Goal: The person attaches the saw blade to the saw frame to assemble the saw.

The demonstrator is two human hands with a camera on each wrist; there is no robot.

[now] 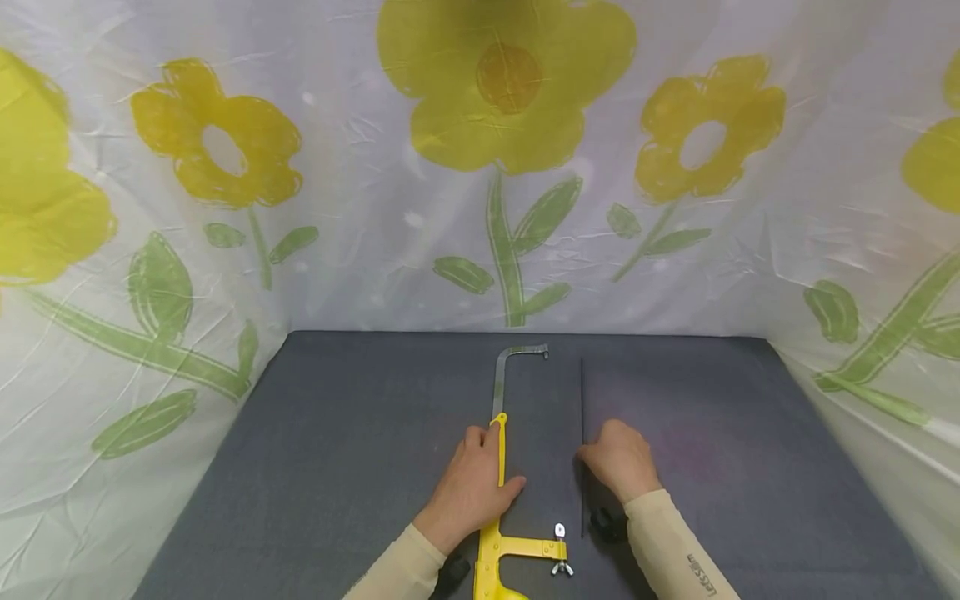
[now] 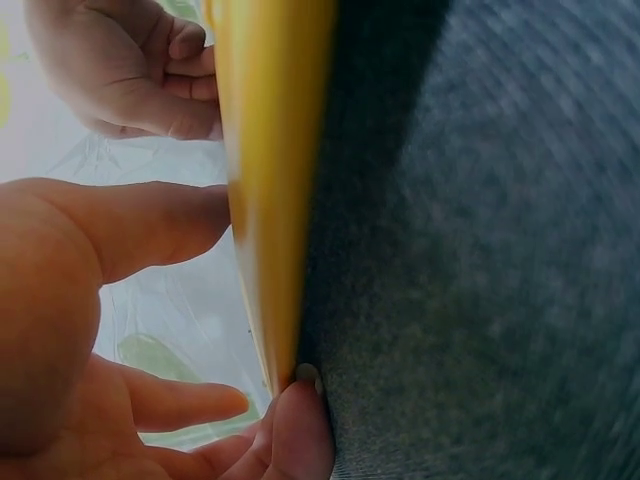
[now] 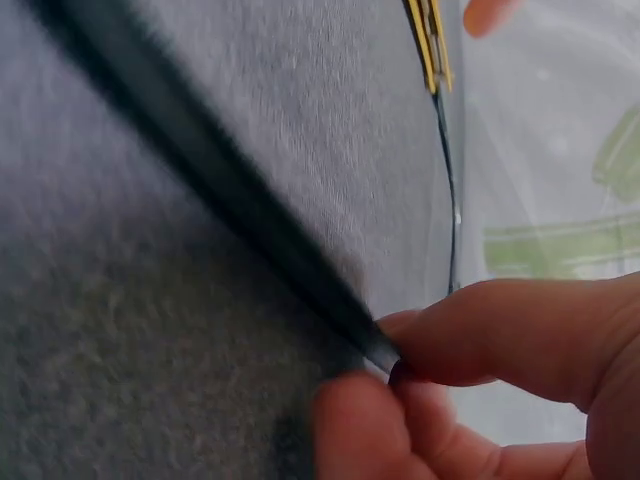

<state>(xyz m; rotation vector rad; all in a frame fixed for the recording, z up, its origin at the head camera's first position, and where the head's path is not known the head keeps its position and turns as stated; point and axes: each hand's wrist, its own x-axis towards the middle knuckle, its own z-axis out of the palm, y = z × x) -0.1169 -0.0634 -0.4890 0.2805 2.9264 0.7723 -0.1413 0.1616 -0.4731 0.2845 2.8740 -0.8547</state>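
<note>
A yellow hacksaw frame (image 1: 489,546) with a curved silver front bar (image 1: 501,379) lies lengthwise on the dark table. My left hand (image 1: 471,482) holds its yellow middle part, thumb to the right. In the left wrist view, fingertips (image 2: 305,425) meet the edge of the yellow frame (image 2: 275,170) beside the table surface. To the right lies a thin dark saw blade (image 1: 582,400), roughly parallel to the frame. My right hand (image 1: 622,458) pinches this blade (image 3: 230,190) between thumb and fingers, as the right wrist view shows.
A wing nut (image 1: 562,569) sits on the frame's short lower arm. Dark grey cloth (image 1: 337,433) covers the table. White sheeting with yellow flowers (image 1: 352,275) rises along the back and both sides. Black wrist devices (image 1: 607,525) sit below the hands.
</note>
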